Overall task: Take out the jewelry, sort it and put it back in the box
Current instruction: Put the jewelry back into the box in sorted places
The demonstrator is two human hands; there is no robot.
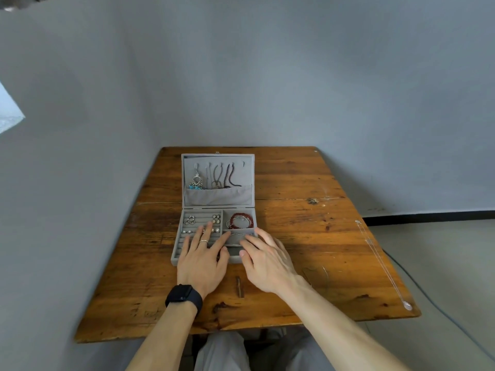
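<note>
Starting at the left, the left hand (205,259), with a dark watch (184,296) on its wrist, lies flat over the ring rolls of the open grey jewelry box (174,257). Its grip is apart, fingers straight and spread, holding nothing. Small earrings (189,220) sit in the rolls just beyond the fingertips.

Behind, the raised lid (218,198) carries a silver and turquoise pendant (196,181) and several hanging necklaces (222,176), their ends tucked in a pocket.

In the far right compartment rests a red bead bracelet (241,220). In the one nearer the person lies a thin chain (235,235).

The right hand (267,263) reaches over that nearer compartment, its grip also apart, fingers extended with the tips at or just beside the chain. Whether they touch it I cannot tell.

Far right, well apart from the box, a long fine necklace (380,261) lies stretched along the edge of the desk (308,236).

With nearly everything in the box and one piece out, this could be early in the taking out or late in the putting back. This view does not settle it. If the chain is next, it calls for a light fingertip pinch and a slow lift, so that it neither snags nor tangles.
</note>
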